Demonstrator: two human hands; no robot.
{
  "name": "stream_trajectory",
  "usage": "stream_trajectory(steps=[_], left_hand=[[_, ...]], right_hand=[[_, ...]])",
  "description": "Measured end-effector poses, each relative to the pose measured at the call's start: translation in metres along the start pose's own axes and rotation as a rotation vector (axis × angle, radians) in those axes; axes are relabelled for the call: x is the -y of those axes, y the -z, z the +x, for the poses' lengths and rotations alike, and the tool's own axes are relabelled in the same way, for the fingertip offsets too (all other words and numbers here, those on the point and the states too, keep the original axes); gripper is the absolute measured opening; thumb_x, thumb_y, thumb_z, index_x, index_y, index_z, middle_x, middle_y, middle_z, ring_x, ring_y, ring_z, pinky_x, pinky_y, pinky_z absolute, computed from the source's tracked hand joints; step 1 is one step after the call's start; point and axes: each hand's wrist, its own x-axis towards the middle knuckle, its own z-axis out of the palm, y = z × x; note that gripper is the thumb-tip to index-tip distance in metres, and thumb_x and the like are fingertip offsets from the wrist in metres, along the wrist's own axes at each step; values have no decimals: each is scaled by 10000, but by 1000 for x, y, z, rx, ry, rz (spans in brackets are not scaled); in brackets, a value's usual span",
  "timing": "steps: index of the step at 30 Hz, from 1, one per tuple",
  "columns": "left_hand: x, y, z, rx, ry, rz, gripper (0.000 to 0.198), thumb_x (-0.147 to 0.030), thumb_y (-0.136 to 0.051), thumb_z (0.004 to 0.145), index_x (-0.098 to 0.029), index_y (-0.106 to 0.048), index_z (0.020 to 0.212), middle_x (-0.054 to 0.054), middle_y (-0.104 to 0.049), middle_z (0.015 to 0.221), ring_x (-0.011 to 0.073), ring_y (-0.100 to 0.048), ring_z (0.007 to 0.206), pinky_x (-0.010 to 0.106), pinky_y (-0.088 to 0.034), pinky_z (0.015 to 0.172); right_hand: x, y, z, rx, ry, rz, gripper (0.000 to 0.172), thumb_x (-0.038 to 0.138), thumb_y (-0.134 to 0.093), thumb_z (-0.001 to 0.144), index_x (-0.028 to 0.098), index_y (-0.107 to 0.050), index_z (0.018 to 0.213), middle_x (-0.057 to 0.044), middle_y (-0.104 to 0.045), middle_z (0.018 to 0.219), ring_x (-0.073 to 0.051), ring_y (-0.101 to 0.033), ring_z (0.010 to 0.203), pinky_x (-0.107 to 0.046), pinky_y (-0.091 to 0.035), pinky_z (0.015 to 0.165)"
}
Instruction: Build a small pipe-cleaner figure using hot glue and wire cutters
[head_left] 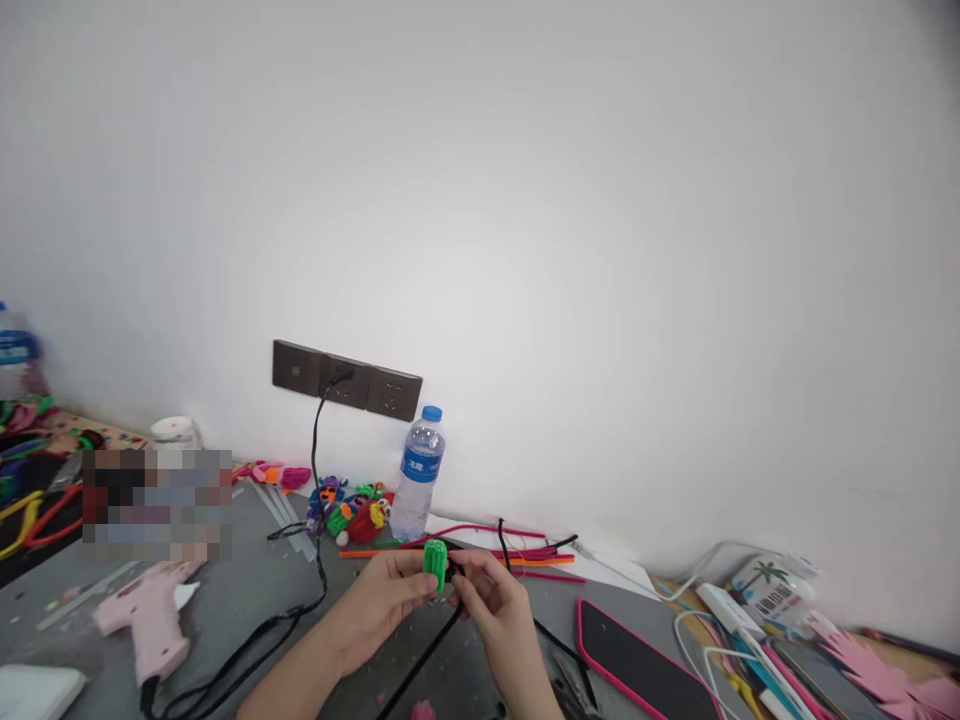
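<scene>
So there's this stubby bright green piece [434, 564], kinda ribbed, mid-scene over the tabletop [240, 585], with the left hand [390, 595] pinched on it and the right hand [496, 600] pinching a skinny black strip [421, 660] right beside it, fingers hiding bits of both. Colorful little toys [367, 518] and a water bottle [416, 495] sit far side, pink glue gun [154, 625] off left, phone [645, 662] near right. Tabletop's grey and messy, against a white wall [525, 250] with dark sockets [296, 368].
</scene>
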Motion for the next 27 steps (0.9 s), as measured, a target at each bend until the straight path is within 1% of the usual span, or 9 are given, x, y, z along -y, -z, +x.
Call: stream_trajectory(steps=[2,4,7,10,13,17,23,25,27], left_hand=[[1,1,0,-10,3,-24,303,-253,-832,653,-122,-770,919,99,-741,887,173,-642,824,257,-460,829],[3,2,1,-10,2,-38,328,-249,-844,637,-124,-771,931,100,-743,878,172,-642,829,255,-455,832],[6,5,2,-3,-3,-34,325,-243,-846,637,-133,-773,934,90,-745,868,157,-634,814,232,-450,799],[9,5,3,15,-5,-45,312,-230,-851,628,-136,-776,916,82,-744,851,144,-623,788,220,-449,764],[8,3,2,1,12,-65,284,-223,-856,619,-133,-779,878,81,-739,837,146,-620,781,231,-451,770],[4,-3,0,-13,6,-92,268,-221,-853,625,-130,-779,866,80,-736,828,150,-621,788,238,-446,786],[4,-7,-1,-8,-21,-99,261,-215,-854,618,-113,-779,846,82,-732,802,157,-615,799,246,-436,812],[5,-8,-1,-1,-30,-109,270,-217,-858,609,-115,-781,846,82,-730,795,163,-616,805,251,-437,816],[5,-9,-1,0,-31,-121,274,-216,-866,594,-122,-783,838,76,-727,776,159,-613,786,249,-440,803]], right_hand=[[-3,0,0,-15,52,-56,266,381,-707,734,172,-684,897,-68,-665,767,-195,-626,652,-266,-499,567],[-7,0,-1,-42,113,-147,228,323,-703,732,173,-684,903,-75,-672,795,-194,-621,676,-257,-498,582],[-12,0,-1,-83,194,-282,184,258,-676,746,177,-689,911,-55,-663,765,-160,-573,603,-228,-466,535],[-13,3,-2,-102,239,-361,142,238,-644,776,181,-691,897,-29,-644,704,-133,-517,524,-213,-434,489],[-12,5,-2,-109,323,-440,120,221,-630,797,190,-697,893,-18,-634,696,-123,-499,505,-209,-428,481],[-11,8,-2,-90,447,-526,182,174,-604,815,212,-682,975,-2,-612,703,-122,-509,522,-203,-444,503],[-10,7,-4,-54,493,-612,274,100,-566,795,233,-614,1029,11,-583,747,-118,-503,545,-192,-451,519],[-9,6,-4,-63,515,-629,294,85,-565,779,234,-599,1030,14,-582,748,-117,-501,543,-190,-455,526],[-7,6,-4,-98,551,-639,269,93,-570,785,232,-591,1014,23,-568,719,-114,-493,526,-186,-447,509]])
